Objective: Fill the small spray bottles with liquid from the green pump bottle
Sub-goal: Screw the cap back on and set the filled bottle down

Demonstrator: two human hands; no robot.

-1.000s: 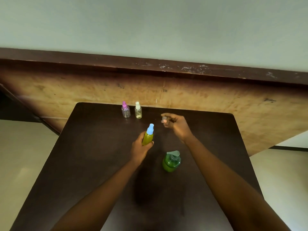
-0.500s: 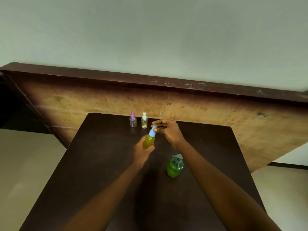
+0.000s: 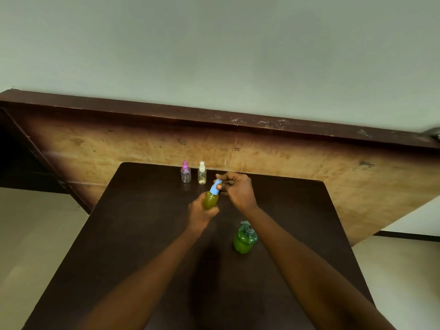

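**Both hands on the blue-capped spray bottle (image 3: pixel 210 201), just beyond the green pump bottle (image 3: pixel 243 241)**

The green pump bottle stands upright on the dark tabletop (image 3: pixel 142 234), its pump head pointing away from the person. It is apart from both hands, and the right forearm passes close by its right side.

Beyond the pump bottle and a little to its left, the left hand (image 3: pixel 200 216) holds the blue-capped spray bottle above the tabletop. Its grip is closed round the lower body, fingers wrapped behind and thumb across the front. The bottle tilts, its top leaning to the right and away from the person. Its body shows yellow-green liquid up to the shoulder.

The right hand (image 3: pixel 239 190) is farther beyond the pump bottle, directly past it. Its grip is closed on the blue cap (image 3: pixel 216 186) at the top of the held bottle, with fingertips and thumb pinching it from the right. Whether anything else sits between those fingers cannot be told.

Farther still from the pump bottle and to its left, near the tabletop's far edge, two more small spray bottles stand upright just beside each other. The pink-capped bottle (image 3: pixel 185 174) is the one more to the left and the white-capped bottle (image 3: pixel 202 175) the one nearer the right hand. Both have clear bodies, and the white-capped one shows a yellowish tint low down.

Beyond the tabletop's far edge a worn wooden panel (image 3: pixel 297 158) with a dark top edge leans against a pale wall (image 3: pixel 214 55).
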